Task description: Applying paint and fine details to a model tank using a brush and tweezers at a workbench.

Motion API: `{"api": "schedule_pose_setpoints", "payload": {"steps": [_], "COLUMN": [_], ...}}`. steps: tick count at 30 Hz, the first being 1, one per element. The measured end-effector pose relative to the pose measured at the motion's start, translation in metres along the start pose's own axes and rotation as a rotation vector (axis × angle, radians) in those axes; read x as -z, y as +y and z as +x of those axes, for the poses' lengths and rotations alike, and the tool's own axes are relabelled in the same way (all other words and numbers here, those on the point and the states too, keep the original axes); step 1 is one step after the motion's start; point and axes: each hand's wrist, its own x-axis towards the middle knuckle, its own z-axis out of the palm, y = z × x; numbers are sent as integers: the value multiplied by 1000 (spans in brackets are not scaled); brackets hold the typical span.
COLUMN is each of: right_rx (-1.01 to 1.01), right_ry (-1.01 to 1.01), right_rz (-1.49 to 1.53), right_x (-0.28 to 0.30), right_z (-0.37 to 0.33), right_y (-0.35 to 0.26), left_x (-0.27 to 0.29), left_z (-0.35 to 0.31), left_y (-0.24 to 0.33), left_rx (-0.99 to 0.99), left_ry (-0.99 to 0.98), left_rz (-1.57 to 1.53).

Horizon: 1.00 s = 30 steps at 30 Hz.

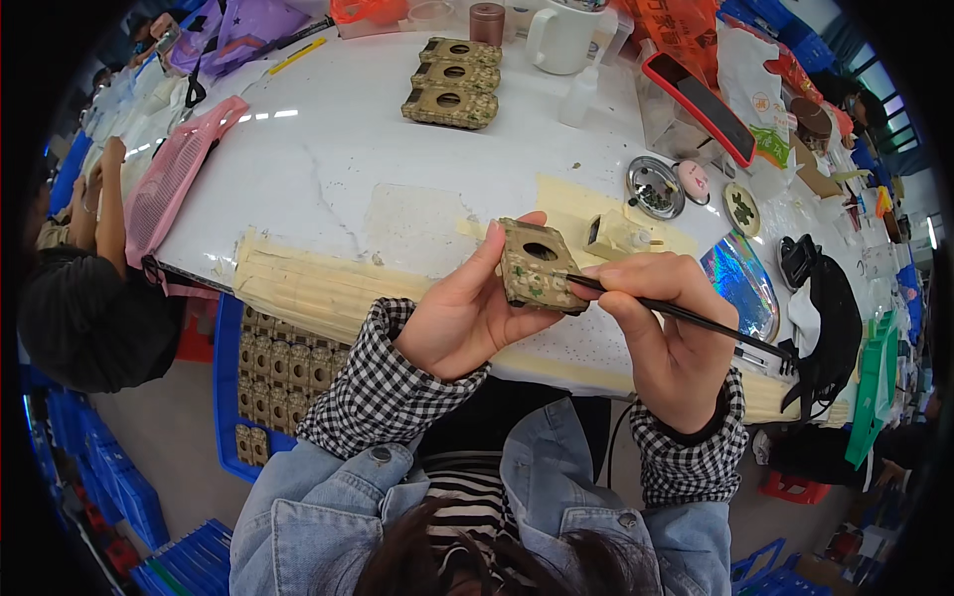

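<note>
My left hand (459,316) grips the camouflage-painted block with a round hole (538,266) tilted toward me, so my right hand (668,328), pinching the thin black brush (686,316), reaches its edge.

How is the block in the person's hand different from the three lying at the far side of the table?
The held block is gripped in the left hand, tilted, with a thin brush in the right hand touching it. The three blocks lie flat in a row, untouched. All share the tan-green mottled look and a round hole.
</note>
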Motion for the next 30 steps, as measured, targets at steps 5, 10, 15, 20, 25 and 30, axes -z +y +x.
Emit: {"api": "schedule_pose_setpoints", "payload": {"steps": [5, 10, 15, 20, 25, 30], "right_rx": [8, -2, 2, -5, 4, 45], "right_ry": [-24, -38, -49, -33, -46, -52], "right_rz": [-37, -42, -53, -32, -43, -57], "right_x": [2, 2, 3, 3, 4, 5], "right_z": [1, 2, 2, 1, 1, 2], "right_y": [-1, -2, -2, -1, -1, -1], "left_x": [-5, -1, -4, -2, -1, -2], "left_z": [0, 0, 0, 0, 0, 2], "left_y": [0, -1, -1, -1, -1, -1], "left_rx": [-1, 0, -4, -4, -8, -3], "left_ry": [33, 11, 41, 15, 27, 22], "left_rz": [31, 17, 34, 43, 50, 58]}}
